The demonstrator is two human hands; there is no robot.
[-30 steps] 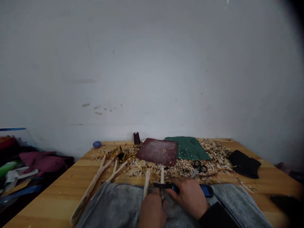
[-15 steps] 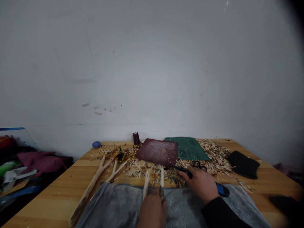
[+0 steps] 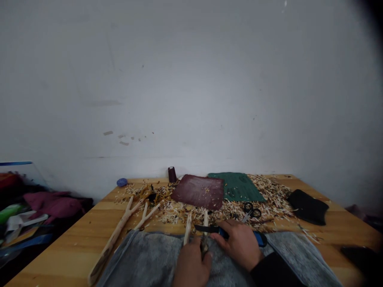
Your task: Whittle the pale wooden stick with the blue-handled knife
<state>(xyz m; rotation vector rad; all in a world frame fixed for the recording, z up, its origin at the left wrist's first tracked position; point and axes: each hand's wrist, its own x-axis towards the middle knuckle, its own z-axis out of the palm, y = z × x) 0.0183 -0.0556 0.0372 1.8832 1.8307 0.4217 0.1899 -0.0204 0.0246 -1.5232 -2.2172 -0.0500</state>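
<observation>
My left hand (image 3: 191,265) is closed round the stem of a forked wooden stick (image 3: 205,223), whose two pale prongs point away from me over a grey cloth (image 3: 143,259). My right hand (image 3: 241,245) grips a blue-handled knife (image 3: 259,238). Its dark blade (image 3: 206,229) lies across the right prong of the fork. Wood shavings (image 3: 269,195) cover the far half of the wooden table (image 3: 80,235).
Two more forked sticks (image 3: 119,227) lie at the left of the cloth. Behind are a maroon sheet (image 3: 199,191), a green sheet (image 3: 236,185), black scissors (image 3: 250,210), a black pouch (image 3: 308,205), a dark thread spool (image 3: 172,174) and a blue lump (image 3: 121,182). Clutter sits off the table's left.
My right hand swung the knife out to the right away from the fork, then drew it back, so the blade again lies across the right prong. My left hand stayed put.
</observation>
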